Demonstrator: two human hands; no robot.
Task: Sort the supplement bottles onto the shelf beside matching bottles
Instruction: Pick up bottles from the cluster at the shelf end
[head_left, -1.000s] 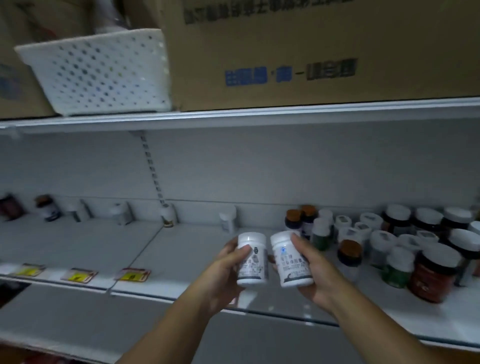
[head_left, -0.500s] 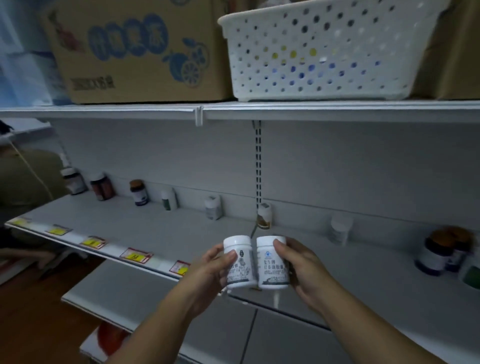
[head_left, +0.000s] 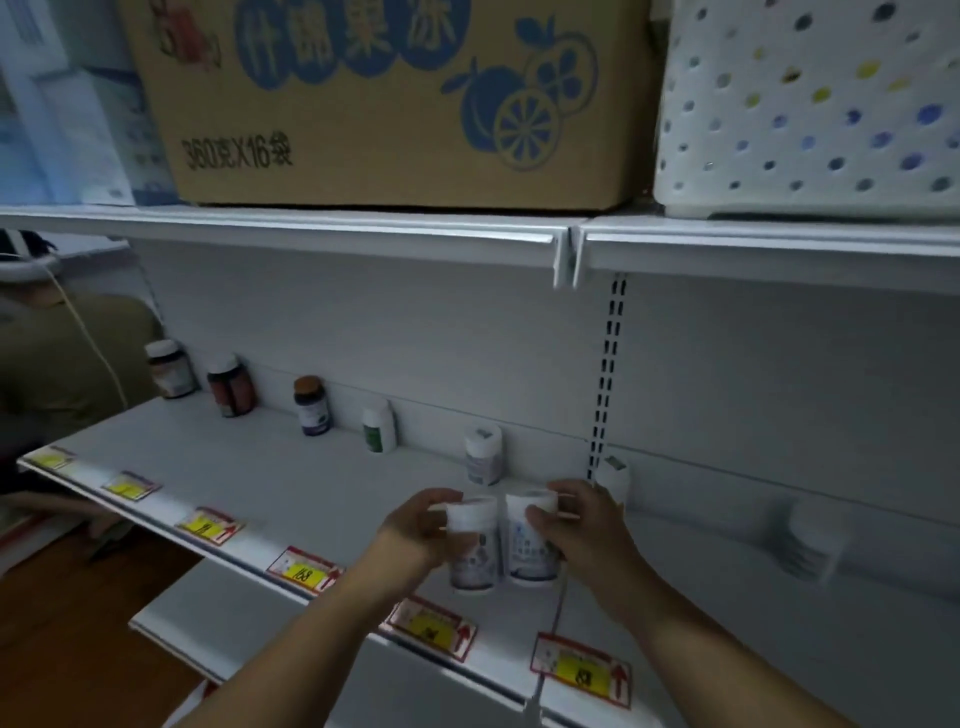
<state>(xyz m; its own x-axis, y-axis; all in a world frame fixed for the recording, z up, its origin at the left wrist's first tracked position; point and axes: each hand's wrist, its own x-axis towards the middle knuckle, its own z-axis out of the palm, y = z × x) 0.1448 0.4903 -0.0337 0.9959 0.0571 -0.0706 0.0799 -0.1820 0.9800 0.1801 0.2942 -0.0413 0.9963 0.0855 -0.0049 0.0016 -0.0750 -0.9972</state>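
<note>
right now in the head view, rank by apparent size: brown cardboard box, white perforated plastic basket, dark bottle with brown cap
1. brown cardboard box
2. white perforated plastic basket, cut off by the frame, so unsure
3. dark bottle with brown cap, far smaller

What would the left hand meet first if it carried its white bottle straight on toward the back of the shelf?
Probably the white-capped bottle standing against the back panel, just beyond the left hand and its white bottle. The picture is blurred and depth is unclear, so it might pass just beside it.

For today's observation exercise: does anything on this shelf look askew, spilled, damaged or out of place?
Nothing stands out. The bottles along the shelf's back wall stand upright and spaced apart, with no spill. The left hand and right hand each hold an upright white bottle.
</note>
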